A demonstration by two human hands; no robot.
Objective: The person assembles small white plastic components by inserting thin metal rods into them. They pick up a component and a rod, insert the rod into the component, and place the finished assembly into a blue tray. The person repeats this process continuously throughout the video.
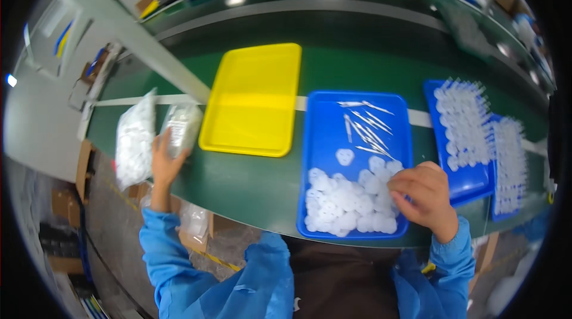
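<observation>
My left hand (pixel 168 164) is at the left of the bench, fingers apart, its fingertips against a clear plastic bag (pixel 185 121) with pale contents. Beside that bag lies a larger bag of white pieces (pixel 134 143). My right hand (pixel 424 195) hovers over the right edge of a blue tray (pixel 322 134), fingers curled together; whatever may be between them is hidden. A heap of round white plastic pieces (pixel 345 204) fills the tray's near half, with one piece (pixel 344 156) lying apart. Several thin white sticks (pixel 367 131) are scattered in its far half.
A bare yellow tray (pixel 253 101) lies left of the blue one on the green bench (pixel 250 185). At the right, blue trays (pixel 468 185) carry rows of upright white pieces (pixel 462 122). A slanted pale post (pixel 152 47) rises behind the bags. More trays line the far bench.
</observation>
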